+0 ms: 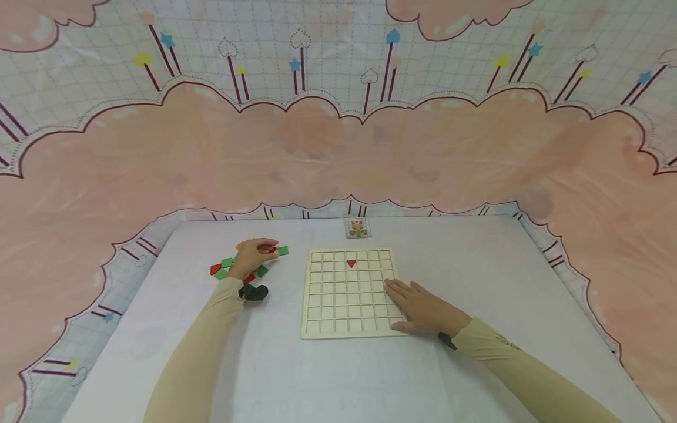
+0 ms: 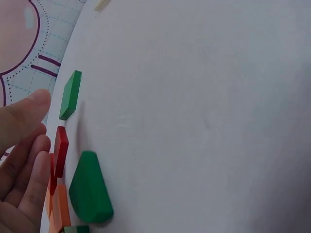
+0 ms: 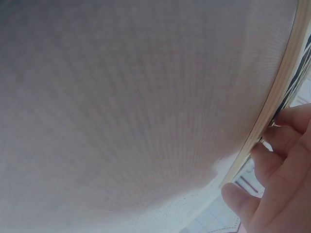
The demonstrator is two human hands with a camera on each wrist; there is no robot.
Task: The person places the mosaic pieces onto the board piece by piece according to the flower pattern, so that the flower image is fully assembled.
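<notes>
The fingers of the left hand [image 1: 252, 255] are lightly bent, with a gap between the thumb and the fingertips, and I see nothing gripped there. Just beside these fingertips is a thin, flat red piece [image 2: 60, 151], and a flat, square green piece [image 1: 282, 251] lies near it. For a clean pick-up, I think the thumb and index finger should meet two opposite edges of one piece only. Some flat orange pieces [image 2: 60, 208] lie close to the red one, and a dark green piece with slanted sides [image 2: 91, 189] is just beside, so a slow approach seems wise; otherwise the neighbours could be dragged.

The fingers of the right hand [image 1: 428, 308] are spread and rest at the right edge of the square, cream-coloured grid board [image 1: 341, 299], gripping nothing. This support is probably useful against sliding, but it should remain light and near the rim, leaving the compartments accessible.

In the upper part of the board lies a small red triangle [image 1: 351, 264], its point toward the person; sleeves should not brush it. Beyond the board, on the white surface [image 1: 328, 376], a small square card with a flower-like pattern [image 1: 357, 228] is well visible, and the arms should better not cover it.
</notes>
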